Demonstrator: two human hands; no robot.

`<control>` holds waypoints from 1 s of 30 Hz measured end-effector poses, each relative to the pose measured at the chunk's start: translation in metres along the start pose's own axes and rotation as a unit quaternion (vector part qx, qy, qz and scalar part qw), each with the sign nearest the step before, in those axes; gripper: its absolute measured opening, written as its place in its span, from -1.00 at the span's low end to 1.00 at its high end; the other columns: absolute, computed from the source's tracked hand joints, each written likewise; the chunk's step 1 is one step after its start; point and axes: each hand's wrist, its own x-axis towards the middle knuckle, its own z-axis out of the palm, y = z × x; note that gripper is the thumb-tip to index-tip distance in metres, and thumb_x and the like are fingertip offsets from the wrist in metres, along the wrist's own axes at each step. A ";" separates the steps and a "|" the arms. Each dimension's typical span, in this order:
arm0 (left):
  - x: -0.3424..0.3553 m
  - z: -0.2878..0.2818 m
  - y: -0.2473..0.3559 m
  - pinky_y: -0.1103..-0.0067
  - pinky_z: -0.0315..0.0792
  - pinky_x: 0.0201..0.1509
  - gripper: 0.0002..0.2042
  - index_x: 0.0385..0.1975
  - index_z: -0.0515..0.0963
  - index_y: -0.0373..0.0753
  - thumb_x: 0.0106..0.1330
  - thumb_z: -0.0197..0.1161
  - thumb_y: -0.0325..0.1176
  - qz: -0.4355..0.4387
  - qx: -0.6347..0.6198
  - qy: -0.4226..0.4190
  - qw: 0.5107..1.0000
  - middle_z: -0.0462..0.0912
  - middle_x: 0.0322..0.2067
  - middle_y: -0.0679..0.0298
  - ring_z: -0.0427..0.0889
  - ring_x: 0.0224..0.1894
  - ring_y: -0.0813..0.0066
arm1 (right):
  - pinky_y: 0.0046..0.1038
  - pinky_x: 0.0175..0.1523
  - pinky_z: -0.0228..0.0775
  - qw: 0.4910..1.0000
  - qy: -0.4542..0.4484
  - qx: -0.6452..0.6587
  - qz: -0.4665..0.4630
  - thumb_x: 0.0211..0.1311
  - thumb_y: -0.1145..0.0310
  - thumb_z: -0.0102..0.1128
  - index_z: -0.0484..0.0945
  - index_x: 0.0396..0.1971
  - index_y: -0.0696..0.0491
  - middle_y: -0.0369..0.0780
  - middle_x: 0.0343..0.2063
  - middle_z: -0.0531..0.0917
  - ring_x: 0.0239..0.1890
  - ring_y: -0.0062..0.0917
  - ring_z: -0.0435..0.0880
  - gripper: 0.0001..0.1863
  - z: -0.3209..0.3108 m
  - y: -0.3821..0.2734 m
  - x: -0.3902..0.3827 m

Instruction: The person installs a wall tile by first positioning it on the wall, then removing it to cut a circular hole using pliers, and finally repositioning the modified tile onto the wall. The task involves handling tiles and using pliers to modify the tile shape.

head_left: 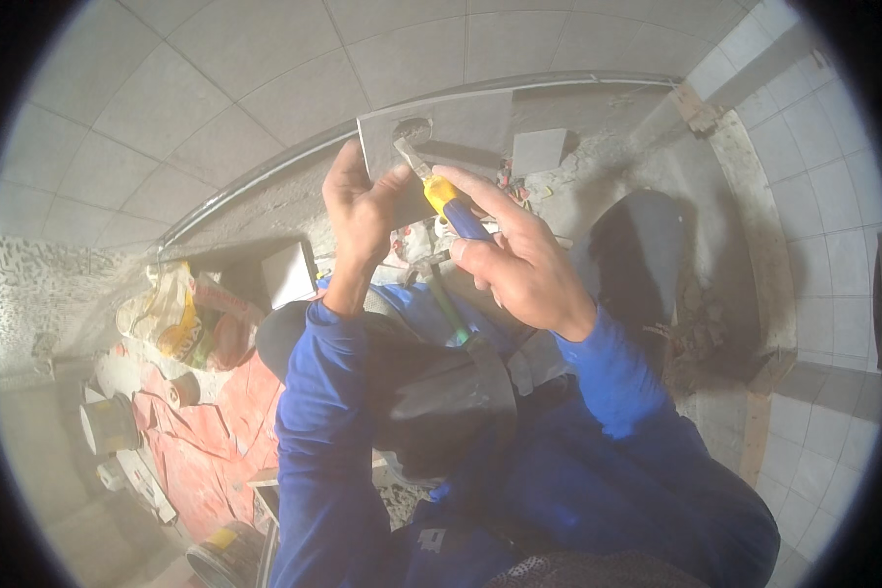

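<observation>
Large pale tiles (265, 78) spread out beyond the grey tile (480, 127) that is in front of me, and smaller white wall tiles (813, 235) stand well off to its right. My left hand (361, 211) is closed on the left end of the grey tile, thumb on the near side and fingers round the edge. Towards that same end, the grey tile has a rounded hole (412, 129) through it. My right hand (524, 260), on the near side of the grey tile, is wrapped round the yellow-and-blue handle of a tool (453, 203), forefinger stretched along it; the tool's flat metal tip reaches the hole's near rim, though I cannot tell whether it touches. Just right of the grey tile lies a small pale tile piece (541, 151). Nearer to me than the grey tile is a hammer with a green handle (446, 299). To its left and nearer me are a white tile piece (289, 274), a printed plastic bag (176, 314) and, farther from it, a crumpled pinkish sheet (206, 412) beside a bucket (110, 423)
</observation>
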 end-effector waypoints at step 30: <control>0.000 0.001 0.002 0.56 0.53 -0.08 -0.71 -0.05 0.51 -0.44 0.22 0.32 -0.62 -0.028 -0.006 0.023 0.999 0.67 -0.15 0.15 0.63 -0.16 0.49 | -0.38 -0.05 0.47 0.936 0.084 -0.283 -0.191 0.07 0.46 0.22 0.46 0.26 0.02 -0.16 -0.11 0.58 -0.14 -0.34 0.61 -0.37 -0.023 0.005 0.006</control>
